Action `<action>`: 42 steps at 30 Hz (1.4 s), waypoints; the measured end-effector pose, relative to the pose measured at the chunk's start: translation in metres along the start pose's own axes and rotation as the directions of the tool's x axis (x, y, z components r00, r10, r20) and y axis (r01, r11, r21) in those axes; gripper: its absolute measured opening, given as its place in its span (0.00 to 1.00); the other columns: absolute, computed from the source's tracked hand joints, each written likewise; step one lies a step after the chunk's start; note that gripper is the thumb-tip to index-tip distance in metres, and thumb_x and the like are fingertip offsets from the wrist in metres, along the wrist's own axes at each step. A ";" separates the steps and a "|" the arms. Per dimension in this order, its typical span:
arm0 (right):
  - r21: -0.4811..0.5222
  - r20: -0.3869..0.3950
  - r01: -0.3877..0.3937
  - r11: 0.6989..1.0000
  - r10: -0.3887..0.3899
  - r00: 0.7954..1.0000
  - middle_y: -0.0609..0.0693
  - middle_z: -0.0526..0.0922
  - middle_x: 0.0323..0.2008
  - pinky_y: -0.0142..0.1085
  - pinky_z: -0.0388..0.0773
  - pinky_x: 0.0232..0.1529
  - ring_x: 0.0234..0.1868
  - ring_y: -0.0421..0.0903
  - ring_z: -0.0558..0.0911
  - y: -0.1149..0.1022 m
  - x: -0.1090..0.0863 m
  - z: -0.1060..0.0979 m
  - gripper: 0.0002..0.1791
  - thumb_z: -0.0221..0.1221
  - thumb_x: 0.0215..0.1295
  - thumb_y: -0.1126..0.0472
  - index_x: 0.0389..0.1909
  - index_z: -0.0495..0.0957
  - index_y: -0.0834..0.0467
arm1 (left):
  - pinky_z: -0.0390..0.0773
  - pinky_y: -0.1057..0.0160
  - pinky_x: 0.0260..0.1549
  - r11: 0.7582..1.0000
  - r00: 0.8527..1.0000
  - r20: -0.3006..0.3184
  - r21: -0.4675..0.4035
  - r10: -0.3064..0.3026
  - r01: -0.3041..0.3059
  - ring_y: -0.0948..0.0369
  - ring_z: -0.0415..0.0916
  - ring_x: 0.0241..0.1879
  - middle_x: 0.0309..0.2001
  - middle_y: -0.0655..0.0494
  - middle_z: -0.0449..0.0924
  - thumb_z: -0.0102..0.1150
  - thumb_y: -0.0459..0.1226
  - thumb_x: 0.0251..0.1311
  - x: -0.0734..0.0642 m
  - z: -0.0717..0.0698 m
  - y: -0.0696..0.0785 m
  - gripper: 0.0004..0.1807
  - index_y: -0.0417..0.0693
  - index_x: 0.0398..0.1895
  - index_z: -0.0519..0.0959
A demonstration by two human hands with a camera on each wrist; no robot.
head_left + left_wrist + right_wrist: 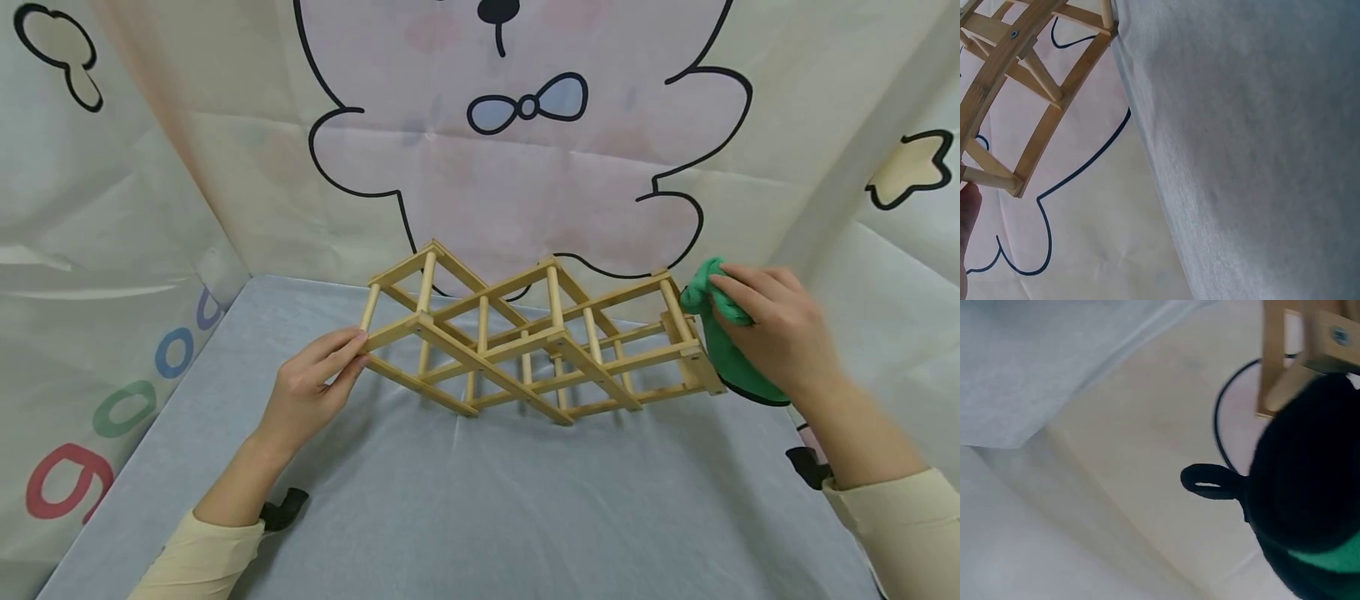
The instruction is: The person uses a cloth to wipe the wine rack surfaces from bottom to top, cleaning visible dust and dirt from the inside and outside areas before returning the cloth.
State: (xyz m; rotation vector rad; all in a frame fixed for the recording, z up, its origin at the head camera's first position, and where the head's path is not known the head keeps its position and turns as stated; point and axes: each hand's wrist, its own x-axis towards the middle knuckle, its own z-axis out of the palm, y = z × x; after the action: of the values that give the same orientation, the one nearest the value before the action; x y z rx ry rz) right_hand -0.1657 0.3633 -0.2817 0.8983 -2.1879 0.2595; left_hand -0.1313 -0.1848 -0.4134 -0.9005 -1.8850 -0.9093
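Note:
A light wooden lattice rack (480, 362), made of crossed slats and round dowels like a folding wine rack, is held tilted above the table. My left hand (311, 387) pinches its left end between thumb and fingers. A left fingertip (967, 203) shows at the edge of the left wrist view, against a dowel. Bunched in my right hand (787, 333) is a green cloth (731, 358) with a dark hem, touching the rack's right end. The right wrist view shows the cloth's dark edge and hanging loop (1210, 481) close to a screwed wooden corner (1339, 336).
Below lies a table with a grey-blue cover (480, 517). A pale printed backdrop (247, 142) with a cartoon animal rises behind it, and similar sheets stand at both sides. Dark wrist mounts (285, 509) show under the forearms.

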 end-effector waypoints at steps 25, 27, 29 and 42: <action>0.050 0.181 0.041 0.998 -0.049 0.982 0.67 0.85 0.52 0.34 0.70 0.46 0.46 0.66 0.80 0.024 -0.015 0.027 0.37 0.79 0.28 0.85 0.50 0.86 0.69 | 0.81 0.76 0.54 1.000 1.000 0.012 -0.005 -0.003 0.003 0.44 0.86 0.42 0.47 0.39 0.87 0.61 0.39 0.76 0.001 -0.003 0.002 0.18 0.31 0.53 0.86; 0.051 0.188 0.024 0.998 -0.033 0.982 0.68 0.86 0.50 0.35 0.70 0.43 0.45 0.65 0.80 0.025 -0.018 0.027 0.36 0.79 0.29 0.85 0.48 0.87 0.69 | 0.80 0.76 0.55 1.000 1.000 0.020 -0.006 -0.007 0.007 0.44 0.86 0.43 0.47 0.39 0.87 0.61 0.39 0.76 0.000 -0.003 0.002 0.18 0.31 0.53 0.86; 0.057 0.190 0.007 0.998 -0.017 0.982 0.68 0.86 0.49 0.31 0.69 0.45 0.45 0.65 0.80 0.027 -0.021 0.028 0.35 0.78 0.29 0.86 0.48 0.86 0.70 | 0.80 0.76 0.55 1.000 1.000 0.022 -0.013 -0.016 0.016 0.44 0.86 0.43 0.47 0.39 0.87 0.61 0.39 0.76 0.000 -0.004 0.002 0.18 0.31 0.53 0.86; 0.080 0.178 0.054 0.995 -0.068 0.982 0.69 0.83 0.52 0.13 0.53 0.61 0.47 0.67 0.78 0.023 -0.013 0.029 0.42 0.77 0.27 0.88 0.53 0.83 0.69 | 0.80 0.75 0.55 1.000 0.999 0.037 -0.010 -0.028 0.028 0.45 0.86 0.43 0.48 0.39 0.87 0.61 0.39 0.76 0.000 -0.005 0.002 0.17 0.32 0.54 0.86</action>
State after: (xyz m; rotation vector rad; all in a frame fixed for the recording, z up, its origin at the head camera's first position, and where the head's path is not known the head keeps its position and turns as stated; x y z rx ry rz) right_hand -0.1914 0.3740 -0.3093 1.0653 -2.3252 0.2388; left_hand -0.1280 -0.1880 -0.4111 -0.9049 -1.9305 -0.9261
